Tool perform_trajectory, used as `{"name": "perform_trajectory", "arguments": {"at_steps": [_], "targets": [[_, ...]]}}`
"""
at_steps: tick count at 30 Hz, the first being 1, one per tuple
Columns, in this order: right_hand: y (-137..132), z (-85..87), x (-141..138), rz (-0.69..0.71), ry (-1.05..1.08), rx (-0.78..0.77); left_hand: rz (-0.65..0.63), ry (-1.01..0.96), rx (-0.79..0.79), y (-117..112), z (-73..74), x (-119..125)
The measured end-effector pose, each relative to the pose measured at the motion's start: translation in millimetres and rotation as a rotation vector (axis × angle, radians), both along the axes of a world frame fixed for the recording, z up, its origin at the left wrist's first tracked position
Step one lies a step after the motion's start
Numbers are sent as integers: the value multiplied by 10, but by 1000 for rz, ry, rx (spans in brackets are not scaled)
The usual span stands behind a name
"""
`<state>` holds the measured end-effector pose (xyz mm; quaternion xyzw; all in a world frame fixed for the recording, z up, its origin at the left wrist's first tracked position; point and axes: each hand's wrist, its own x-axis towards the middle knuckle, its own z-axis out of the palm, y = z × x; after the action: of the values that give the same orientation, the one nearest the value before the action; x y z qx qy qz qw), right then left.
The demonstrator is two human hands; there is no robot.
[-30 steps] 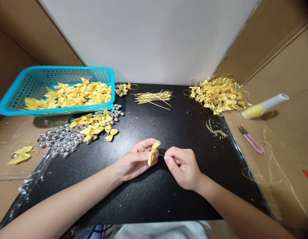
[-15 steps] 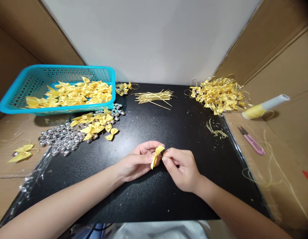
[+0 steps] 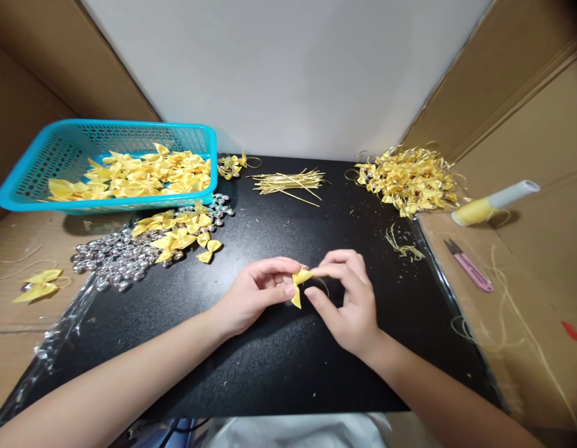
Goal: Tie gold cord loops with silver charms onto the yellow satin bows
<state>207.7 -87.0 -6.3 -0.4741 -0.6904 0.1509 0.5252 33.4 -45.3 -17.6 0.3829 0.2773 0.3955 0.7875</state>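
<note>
Over the middle of the black mat [image 3: 270, 367], my left hand [image 3: 255, 295] pinches a small yellow ribbon bow [image 3: 298, 285] between thumb and fingers. My right hand [image 3: 347, 305] is just right of the bow, fingertips pinched on a thin gold thread [image 3: 322, 283] that curls off the bow. Both hands hover a little above the mat.
A turquoise basket [image 3: 50, 163] with yellow bows stands back left. Loose bows [image 3: 176, 231] and silver beads [image 3: 114, 260] lie in front of it. Cut gold threads [image 3: 288, 182] sit at the back, finished bows [image 3: 410, 177] back right. A thread spool [image 3: 491, 204] and pink snips [image 3: 470, 266] rest on cardboard at right.
My right hand has risen and moved its fingers over to the bow's upper right, drawing the thread into a loop. The bow has tilted and shifted slightly right in my left hand.
</note>
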Motion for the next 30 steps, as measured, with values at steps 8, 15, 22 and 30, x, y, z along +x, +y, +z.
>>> {"name": "perform_trajectory", "arguments": {"at_steps": [8,15,22,30], "targets": [[3,-1,-21,-37,-119,56,60,169,280,-27,-19,-4],[52,-5,34,64,118,-73,2,249,241,-9,-56,-22],[139,230,361,49,770,-196,-31,299,137,11,7,17],[135,322,407,1,723,-438,-44,361,146,7,-20,16]]}}
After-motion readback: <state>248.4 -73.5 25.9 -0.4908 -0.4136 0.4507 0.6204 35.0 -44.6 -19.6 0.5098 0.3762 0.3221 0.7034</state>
